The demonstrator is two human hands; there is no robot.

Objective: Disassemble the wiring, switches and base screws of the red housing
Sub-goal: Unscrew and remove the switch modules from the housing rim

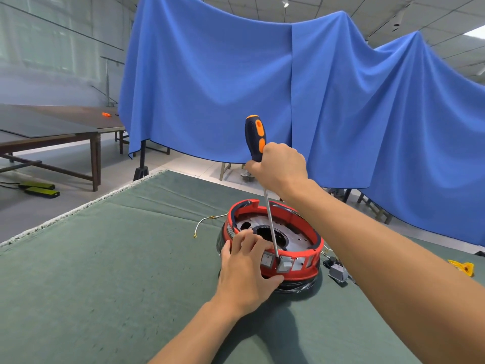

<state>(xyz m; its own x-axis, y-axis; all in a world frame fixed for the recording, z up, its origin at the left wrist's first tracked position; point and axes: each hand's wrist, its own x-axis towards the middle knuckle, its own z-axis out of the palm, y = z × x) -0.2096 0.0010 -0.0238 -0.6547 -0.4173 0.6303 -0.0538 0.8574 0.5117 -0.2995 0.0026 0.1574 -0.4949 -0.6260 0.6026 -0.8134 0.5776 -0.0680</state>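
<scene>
— Housing first: where does it sit?

— Red housing [273, 240] sits open side up on a black wrapped base [294, 285], on the green-covered table [105, 271], right of the middle and well in from the frayed left edge [78, 210]. Two white rocker switches [275, 262] sit in its near wall, side by side.

— What lies close to it?

— A white wire with yellow ring terminals [207, 222] trails off its far-left side onto the cloth. Just beside its right flank lies a grey plug adapter [338, 273] with dark leads, and further right a yellow object [463, 267] near the table's right edge. Left and in front of the housing the cloth is open.

— And the hands?

— Left hand [246, 266] rests over the near-left rim, fingers curled down inside the ring and thumb pressed under the red wall below the switches, gripping it. Right hand [279, 166] is raised above the far rim, fist wrapped round the lower part of the handle of a blue-and-orange screwdriver [256, 137]; the forearm runs in from the lower right. The shaft slants down across the opening, its tip meeting the near wall between the two switches.

— Beyond the table?

— Blue cloth [236, 88] hangs across the back; brown tables [52, 127] stand at the left.
</scene>
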